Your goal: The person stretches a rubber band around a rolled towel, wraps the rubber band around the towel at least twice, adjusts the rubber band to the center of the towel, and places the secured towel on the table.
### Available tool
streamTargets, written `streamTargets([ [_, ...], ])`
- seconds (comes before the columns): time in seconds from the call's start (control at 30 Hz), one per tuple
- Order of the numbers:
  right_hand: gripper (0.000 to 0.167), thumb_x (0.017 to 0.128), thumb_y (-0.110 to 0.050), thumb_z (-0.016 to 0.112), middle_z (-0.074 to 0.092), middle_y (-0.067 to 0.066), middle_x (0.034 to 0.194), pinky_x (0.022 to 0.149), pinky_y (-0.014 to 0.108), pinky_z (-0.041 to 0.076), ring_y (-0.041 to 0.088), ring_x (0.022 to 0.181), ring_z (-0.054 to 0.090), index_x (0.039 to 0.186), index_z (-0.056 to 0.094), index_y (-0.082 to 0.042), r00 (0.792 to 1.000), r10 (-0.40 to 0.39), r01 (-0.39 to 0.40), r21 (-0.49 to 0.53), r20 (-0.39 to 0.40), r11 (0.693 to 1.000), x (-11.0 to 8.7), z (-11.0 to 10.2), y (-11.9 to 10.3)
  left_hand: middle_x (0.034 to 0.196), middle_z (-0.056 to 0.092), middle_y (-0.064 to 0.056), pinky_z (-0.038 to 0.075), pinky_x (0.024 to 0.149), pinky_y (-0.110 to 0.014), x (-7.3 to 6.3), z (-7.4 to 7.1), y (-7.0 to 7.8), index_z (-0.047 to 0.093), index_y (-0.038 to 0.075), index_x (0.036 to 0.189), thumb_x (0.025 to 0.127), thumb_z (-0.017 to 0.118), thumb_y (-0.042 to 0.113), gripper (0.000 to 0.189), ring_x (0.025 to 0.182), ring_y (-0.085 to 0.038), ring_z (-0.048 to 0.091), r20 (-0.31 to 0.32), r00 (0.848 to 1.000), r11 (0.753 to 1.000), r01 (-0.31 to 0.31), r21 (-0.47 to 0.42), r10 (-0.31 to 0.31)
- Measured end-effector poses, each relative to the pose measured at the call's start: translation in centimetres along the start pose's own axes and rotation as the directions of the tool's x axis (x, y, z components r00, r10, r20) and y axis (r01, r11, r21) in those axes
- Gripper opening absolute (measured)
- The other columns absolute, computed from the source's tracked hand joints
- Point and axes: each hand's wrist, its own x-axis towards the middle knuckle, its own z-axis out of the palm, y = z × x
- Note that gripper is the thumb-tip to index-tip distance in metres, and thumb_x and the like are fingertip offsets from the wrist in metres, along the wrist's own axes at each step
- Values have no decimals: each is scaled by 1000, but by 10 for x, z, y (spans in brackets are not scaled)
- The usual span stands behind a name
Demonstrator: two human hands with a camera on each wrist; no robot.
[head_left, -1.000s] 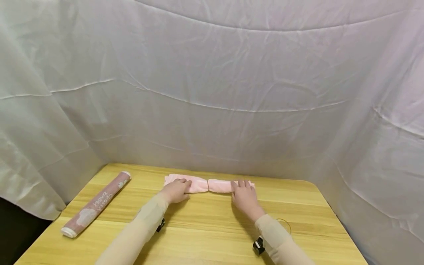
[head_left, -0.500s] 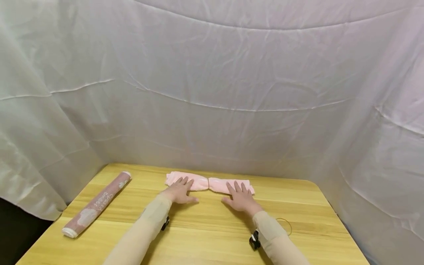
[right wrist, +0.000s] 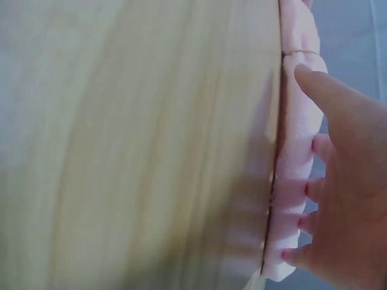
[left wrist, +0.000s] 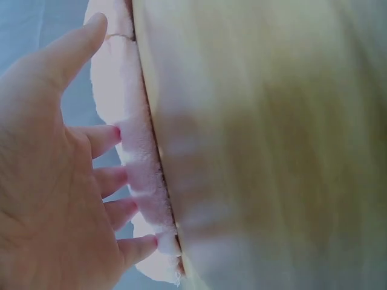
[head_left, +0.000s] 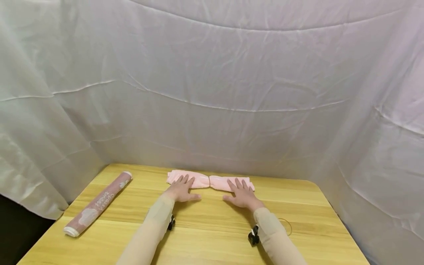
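Observation:
A rolled pink towel (head_left: pixel 216 182), cinched at its middle by a thin rubber band (head_left: pixel 209 181), lies across the far side of the table. The left hand (head_left: pixel 180 190) has its fingers spread, the fingertips pressing on the towel's left half and the thumb held out toward the middle. On the right half, the right hand (head_left: pixel 242 195) touches the towel the same way, fingers straight and fanned. Both wrist views show the fingertips against the side of the pink towel (left wrist: pixel 136 145), with the thumbs apart from it.
At the table's left side lies a rolled mauve towel (head_left: pixel 97 204) with white lettering. A loose rubber band (head_left: pixel 287 225) rests on the wooden table (head_left: pixel 205 239) beside the right forearm. Grey-white curtains (head_left: pixel 212 92) hang around the table's back and sides.
The fingers of both hands have straightened and spread from a closer hold on the pink towel, thumbs coming away from it. The towel has shifted slightly toward the back edge.

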Motion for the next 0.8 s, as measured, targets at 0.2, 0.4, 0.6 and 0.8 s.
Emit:
streamTargets([
  [0.2,77,93,-55,53,12,21,162,116,69,6,47,149,6,156,22,-24,1000,-16,15,-17,-24,1000,-7,-6,0,161,20,-21,14,116,-66,-9,0,0,29,15,154,88,55,63,85,148,-46,15,-66,998,1000,6,-8,-6],
  [0.4,76,92,-52,56,13,21,162,116,68,8,48,148,9,155,24,-22,997,-43,40,-48,-59,998,-18,-9,0,160,23,-19,10,115,-70,-25,-3,0,30,20,153,86,54,66,85,149,-43,14,-141,990,999,10,-48,-17],
  [0.6,73,92,-47,60,19,20,161,116,68,11,47,148,14,153,30,-20,991,-81,77,-41,-105,996,-32,-14,-5,158,30,-20,14,113,-71,-39,-12,-1,34,19,152,88,52,66,82,148,-43,19,-216,976,1000,-2,-19,-2],
  [0.8,68,91,-37,65,29,24,157,115,67,19,48,144,23,149,39,-14,977,-150,150,-13,-154,989,-51,-24,-10,152,42,-17,22,111,-70,-51,-25,-3,42,17,147,91,53,60,72,143,-43,32,-318,947,998,-56,-14,49],
])
